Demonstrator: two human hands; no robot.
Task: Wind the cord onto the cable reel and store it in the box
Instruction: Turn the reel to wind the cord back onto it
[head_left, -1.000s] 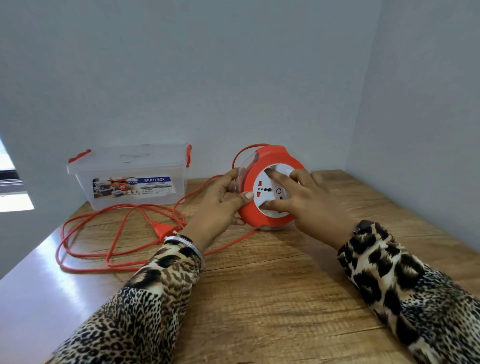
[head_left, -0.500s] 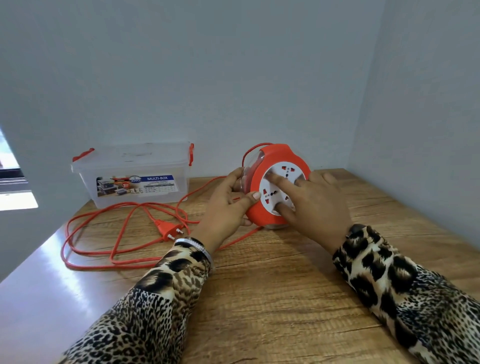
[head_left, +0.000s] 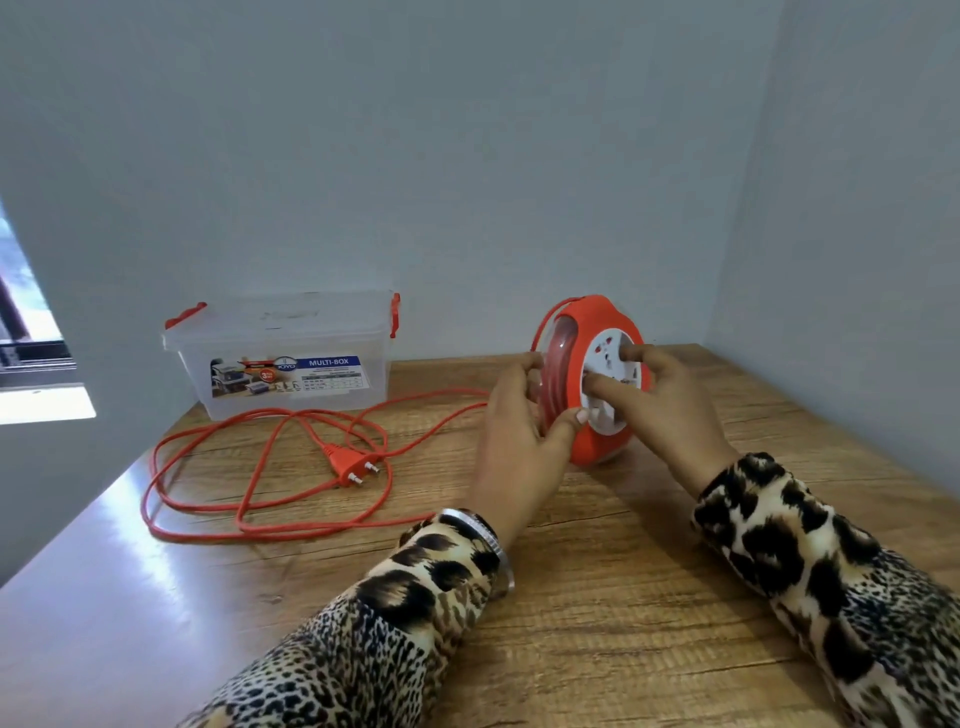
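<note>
An orange cable reel (head_left: 586, 441) with a white socket face stands upright on the wooden table (head_left: 597, 623), right of centre. My left hand (head_left: 519, 436) grips its left rim, thumb on the orange front, fingers behind. My right hand (head_left: 665, 410) has two fingers pressed on the white socket disc (head_left: 605, 345). The loose orange cord (head_left: 249, 499) lies in loops on the table to the left, ending in a two-pin plug (head_left: 349, 462). A clear plastic box (head_left: 291, 358) with orange latches and a closed lid sits at the back left against the wall.
Grey walls close the table at the back and right. The table's left edge runs diagonally past the cord loops. A window (head_left: 31, 364) shows at the far left. Bare wood lies in front of the reel.
The white socket disc has turned under my right fingers. The reel has swung so its edge faces me more. The cord loops lie much as before.
</note>
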